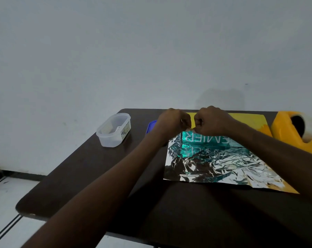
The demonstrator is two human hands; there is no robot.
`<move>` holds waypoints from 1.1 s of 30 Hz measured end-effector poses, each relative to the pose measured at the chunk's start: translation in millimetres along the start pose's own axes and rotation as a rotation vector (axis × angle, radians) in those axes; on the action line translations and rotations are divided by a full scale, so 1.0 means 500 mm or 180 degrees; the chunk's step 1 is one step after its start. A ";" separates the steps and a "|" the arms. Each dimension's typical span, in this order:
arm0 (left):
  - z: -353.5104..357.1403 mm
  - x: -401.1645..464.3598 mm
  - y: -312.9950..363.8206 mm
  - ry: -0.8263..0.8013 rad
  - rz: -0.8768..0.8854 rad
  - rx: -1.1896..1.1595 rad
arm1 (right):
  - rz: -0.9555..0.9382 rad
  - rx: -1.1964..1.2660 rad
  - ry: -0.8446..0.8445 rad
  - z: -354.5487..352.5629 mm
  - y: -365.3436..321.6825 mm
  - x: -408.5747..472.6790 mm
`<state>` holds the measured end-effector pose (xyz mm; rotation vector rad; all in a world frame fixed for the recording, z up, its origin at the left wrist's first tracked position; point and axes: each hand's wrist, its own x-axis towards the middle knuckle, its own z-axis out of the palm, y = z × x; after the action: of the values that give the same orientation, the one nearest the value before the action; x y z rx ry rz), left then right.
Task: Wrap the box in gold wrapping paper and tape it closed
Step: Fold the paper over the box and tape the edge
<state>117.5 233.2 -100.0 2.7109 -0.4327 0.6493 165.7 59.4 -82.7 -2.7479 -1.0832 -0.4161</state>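
Observation:
A teal box (pixel 205 140) with white upside-down lettering lies on a crinkled sheet of wrapping paper (pixel 223 169) whose shiny silver side faces up; its gold side shows at the far edge and the near right corner. My left hand (pixel 173 120) and my right hand (pixel 212 120) are both curled into fists just above the box's far left corner. Their fingertips pinch something small and pale between them, too small to identify. A yellow tape dispenser (pixel 295 133) with a clear tape roll stands at the right.
A dark brown table (pixel 97 176) holds everything. A clear plastic tub (pixel 114 129) sits at the far left of the table. A blue lid (pixel 150 127) peeks out behind my left wrist. A pale wall rises behind; white floor shows at the left.

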 end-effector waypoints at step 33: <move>0.012 -0.015 0.041 0.0397 -0.0109 0.0513 | -0.0043 0.0611 0.0711 -0.011 0.026 -0.085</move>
<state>105.8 214.2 -103.9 2.8000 -0.3147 0.8725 143.8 21.1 -91.3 -2.4606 -1.0274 -0.5731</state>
